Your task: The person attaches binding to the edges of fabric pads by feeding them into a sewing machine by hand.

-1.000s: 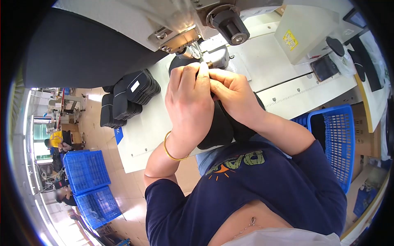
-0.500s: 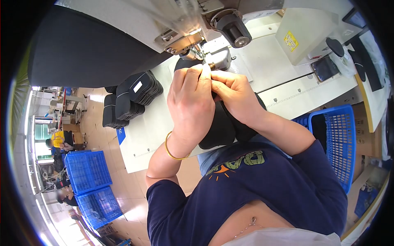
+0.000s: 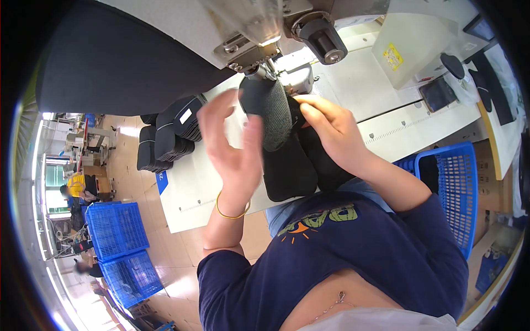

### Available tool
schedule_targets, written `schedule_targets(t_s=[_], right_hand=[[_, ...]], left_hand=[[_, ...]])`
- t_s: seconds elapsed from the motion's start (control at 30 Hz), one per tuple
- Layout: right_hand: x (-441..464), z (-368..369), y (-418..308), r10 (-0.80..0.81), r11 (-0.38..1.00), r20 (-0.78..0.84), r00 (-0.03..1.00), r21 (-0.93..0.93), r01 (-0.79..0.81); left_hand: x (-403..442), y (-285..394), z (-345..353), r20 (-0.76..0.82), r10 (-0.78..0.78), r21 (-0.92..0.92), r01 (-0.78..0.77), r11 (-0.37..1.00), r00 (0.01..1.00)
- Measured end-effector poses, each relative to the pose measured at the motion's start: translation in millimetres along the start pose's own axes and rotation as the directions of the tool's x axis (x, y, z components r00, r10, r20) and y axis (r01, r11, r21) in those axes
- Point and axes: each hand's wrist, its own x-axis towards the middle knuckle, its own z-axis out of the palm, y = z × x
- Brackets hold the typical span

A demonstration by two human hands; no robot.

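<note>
Under the head of a sewing machine (image 3: 262, 69) lies a dark grey textured piece (image 3: 276, 118), shaped like a shoe part. My left hand (image 3: 232, 143), wearing a gold bangle, is raised just left of it, slightly blurred, with thumb and fingers apart and nothing between them. On the right side, my right hand (image 3: 331, 129) pinches black fabric (image 3: 296, 113) joined to or lying beside the grey piece. Nearer my body, black padded pieces (image 3: 290, 171) rest at the table's edge. Bundled black pieces (image 3: 179, 124) are stacked at the table's left.
A white worktable (image 3: 190, 193) spans the area beneath the machine. One blue basket (image 3: 461, 187) stands at the right; blue crates (image 3: 116, 231) are on the floor at the left. A phone (image 3: 437, 95) lies at the back right. People sit far left.
My left hand has let go and moved left, its fingers spreading, which uncovers the grey piece. My right hand has shifted slightly right and down.
</note>
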Motion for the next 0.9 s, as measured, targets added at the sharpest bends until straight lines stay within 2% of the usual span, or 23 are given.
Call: schedule_targets(t_s=[0.03,0.07,0.1,0.13,0.17,0.2,0.27,0.33,0.37,0.4,0.43,0.57,0.6,0.63,0.7,0.8,0.83,0.9], right_hand=[[-3,-10,6,-0.157,0.957,-0.001,0.988,-0.247,0.152],[-7,-18,13,-0.304,0.832,0.037,0.952,-0.476,0.284],[-16,-23,22,-0.314,0.748,0.014,0.949,-0.613,0.256],[-23,-27,27,-0.272,0.704,0.035,0.962,-0.674,0.223],[-29,-30,30,-0.226,0.656,0.051,0.973,-0.73,0.191],[-33,-33,34,-0.183,0.601,0.063,0.981,-0.783,0.163],[-40,-37,44,-0.111,0.598,0.071,0.991,-0.792,0.123],[-45,-38,49,-0.034,0.615,0.067,0.997,-0.785,0.074],[-46,-38,52,-0.055,0.623,0.054,0.997,-0.778,0.077],[-46,-37,54,-0.076,0.63,0.043,0.996,-0.772,0.081],[-47,-36,55,-0.096,0.638,0.032,0.995,-0.765,0.086],[-46,-35,60,-0.208,0.684,-0.004,0.978,-0.715,0.143],[-47,-35,61,-0.224,0.689,-0.011,0.975,-0.709,0.15],[-48,-34,62,-0.237,0.694,-0.016,0.971,-0.703,0.158],[-46,-34,62,-0.315,0.659,-0.016,0.949,-0.723,0.207],[-44,-32,66,-0.336,0.651,-0.012,0.942,-0.726,0.222],[-43,-32,68,-0.327,0.655,-0.015,0.945,-0.724,0.215],[-35,-34,64,-0.33,0.661,0.006,0.944,-0.712,0.236]], left_hand=[[-7,-12,3,-0.101,-0.222,-0.1,0.212,0.972,0.97],[-8,-24,4,-0.003,-0.454,-0.373,0.421,0.827,0.891],[-8,-38,2,0.157,-0.626,-0.586,0.582,0.564,0.764],[-9,-52,1,0.359,-0.711,-0.707,0.674,0.216,0.605],[-7,-71,3,0.599,-0.639,-0.686,0.721,-0.098,0.483],[1,-69,8,0.597,-0.602,-0.666,0.746,-0.005,0.529],[22,-61,17,0.603,-0.514,-0.615,0.766,0.187,0.61],[51,-88,23,0.505,-0.603,-0.535,0.772,0.344,0.618],[62,-107,30,0.334,-0.398,-0.332,0.502,0.798,0.854],[62,-112,32,0.295,-0.249,-0.146,0.301,0.942,0.922],[62,-115,34,0.247,-0.093,0.064,0.08,0.995,0.964],[46,-99,33,0.202,-0.152,0.377,0.067,0.924,0.968],[21,-93,26,0.21,-0.15,0.369,0.064,0.927,0.966],[0,-72,10,0.393,-0.352,0.325,0.23,0.917,0.849],[-38,-40,-6,0.551,-0.526,0.308,0.428,0.85,0.648],[-72,-34,-1,0.499,-0.415,0.325,0.28,0.903,0.761],[-75,-29,1,0.468,-0.433,0.293,0.327,0.898,0.771],[-73,-15,4,0.391,-0.175,0.436,-0.015,0.9,0.904]])
